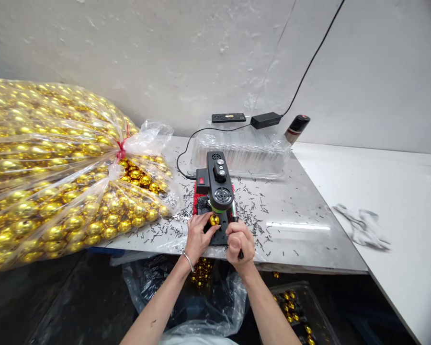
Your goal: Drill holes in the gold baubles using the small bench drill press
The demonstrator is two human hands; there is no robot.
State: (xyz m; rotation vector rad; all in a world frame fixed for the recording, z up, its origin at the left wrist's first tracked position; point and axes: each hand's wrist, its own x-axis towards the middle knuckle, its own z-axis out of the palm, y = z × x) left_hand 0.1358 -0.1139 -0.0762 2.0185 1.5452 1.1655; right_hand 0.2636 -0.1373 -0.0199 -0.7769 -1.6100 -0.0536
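A small black bench press machine (221,179) with a red switch stands on the table in front of me. Under its head sits a shiny gold ball (214,220), pinched between the thumb and fingers of my left hand (198,234). My right hand (241,242) is wrapped round the black lever handle (241,254) at the machine's right side. The machine's base plate (221,236) shows between my hands. Whatever touches the ball's top is hidden by the machine head.
A large clear bag of gold balls (57,177) fills the left side. Behind the machine are a clear plastic box (240,153), a power adapter (266,120) and a spray can (297,128). Black scraps litter the metal tabletop (309,220). White gloves (362,226) lie right; an open plastic bag (154,287) hangs below.
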